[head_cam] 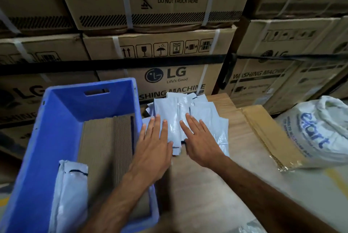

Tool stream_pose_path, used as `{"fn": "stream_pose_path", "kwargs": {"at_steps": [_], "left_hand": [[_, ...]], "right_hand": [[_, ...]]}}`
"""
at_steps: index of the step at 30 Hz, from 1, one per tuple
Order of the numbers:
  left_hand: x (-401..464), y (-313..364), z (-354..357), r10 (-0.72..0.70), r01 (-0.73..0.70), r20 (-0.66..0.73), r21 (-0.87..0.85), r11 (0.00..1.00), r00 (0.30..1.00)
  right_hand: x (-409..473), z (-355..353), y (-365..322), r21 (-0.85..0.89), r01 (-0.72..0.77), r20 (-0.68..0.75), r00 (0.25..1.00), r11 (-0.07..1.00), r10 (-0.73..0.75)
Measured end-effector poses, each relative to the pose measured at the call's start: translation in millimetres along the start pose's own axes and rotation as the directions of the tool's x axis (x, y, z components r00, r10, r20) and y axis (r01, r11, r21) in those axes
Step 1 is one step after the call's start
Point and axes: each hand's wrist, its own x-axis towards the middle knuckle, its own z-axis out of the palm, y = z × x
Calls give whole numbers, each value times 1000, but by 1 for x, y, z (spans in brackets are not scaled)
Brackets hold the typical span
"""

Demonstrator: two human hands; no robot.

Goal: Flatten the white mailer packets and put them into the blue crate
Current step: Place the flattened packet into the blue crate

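Hands (153, 142) (200, 141) flat on glossy white mailer packets (175, 112), ribbed blue crate (62, 119)

blue crate (56, 119): 1 | hands: 2, left (152, 146), right (201, 142) | white mailer packets: 1 in crate (71, 185), overlapping pile on counter (188, 112), count unclear | printed white sack (316, 132): 1 | stacked cartons (160, 59): several

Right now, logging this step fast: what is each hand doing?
Left hand: open, fingers straight, pressing flat on the pile of white mailer packets.
Right hand: open, fingers spread, pressing the same pile, holding nothing.
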Motion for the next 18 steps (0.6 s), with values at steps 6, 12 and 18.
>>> {"fn": "stream_pose_path", "kwargs": {"at_steps": [6, 12, 18], "left_hand": [[44, 96, 66, -47, 52, 110, -42, 998, 993], [79, 156, 150, -243, 264, 326, -23, 964, 914], [116, 199, 212, -464, 509, 345, -50, 859, 816]], "right_hand": [[-15, 33, 119, -9, 12, 117, 993, 1000, -11], [8, 61, 205, -80, 160, 241, 961, 984, -137], [49, 87, 236, -21, 276, 322, 912, 961, -255]]}}
